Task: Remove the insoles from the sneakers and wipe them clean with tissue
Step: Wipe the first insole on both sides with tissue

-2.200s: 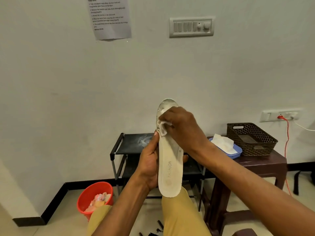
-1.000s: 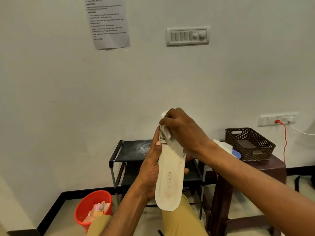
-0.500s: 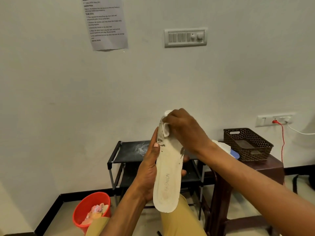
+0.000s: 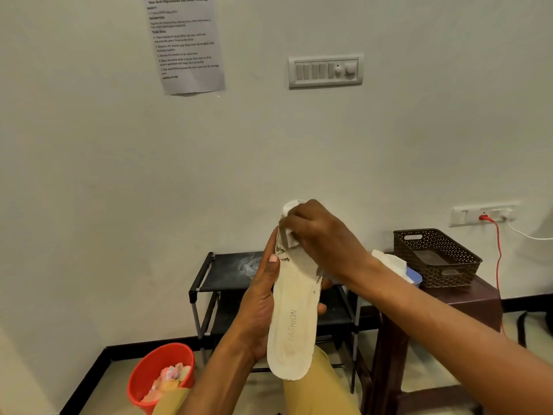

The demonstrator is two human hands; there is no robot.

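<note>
A dirty white insole point(image 4: 294, 319) printed "FASHION" stands upright in front of me, heel end down. My left hand point(image 4: 261, 307) grips it along its left edge, thumb up the side and fingertips showing past the right edge. My right hand point(image 4: 320, 235) presses a folded white tissue point(image 4: 289, 236) against the insole's toe end, which it mostly hides. No sneakers are in view.
A black shoe rack point(image 4: 230, 271) stands against the wall behind the insole. A dark brown stool point(image 4: 466, 298) to the right carries a blue tissue box point(image 4: 414, 275) and a brown perforated basket point(image 4: 437, 257). A red bin point(image 4: 158, 375) with used tissues sits on the floor at lower left.
My right hand has rubbed the tissue back and forth over the toe end of the insole. The left hand keeps the same grip; the camera view has tilted slightly.
</note>
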